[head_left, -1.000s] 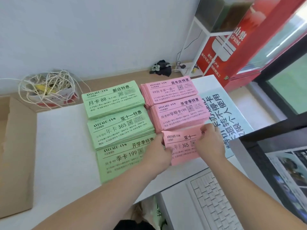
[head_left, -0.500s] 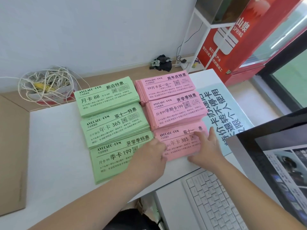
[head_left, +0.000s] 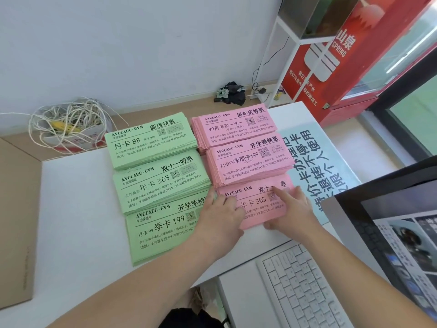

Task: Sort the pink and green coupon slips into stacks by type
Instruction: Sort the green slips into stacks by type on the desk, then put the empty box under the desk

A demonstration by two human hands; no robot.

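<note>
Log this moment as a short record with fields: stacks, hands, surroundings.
green column: far green stack, middle green stack, near green stack, all on the white table
pink column: far pink stack, middle pink stack, near pink stack, just right of the green column
left hand: rests on the near pink stack's left end
right hand: rests on its right end, thumb at the near edge
nearby: blue sheet, keyboard, monitor

Obs., standing beside the bench: left forearm (head_left: 132, 275) and right forearm (head_left: 359, 280) bare along their whole visible length. Left grip (head_left: 220, 218) and right grip (head_left: 293, 214) bare. Dark fabric (head_left: 189, 319) low between the arms, possibly clothing; unclear.
</note>
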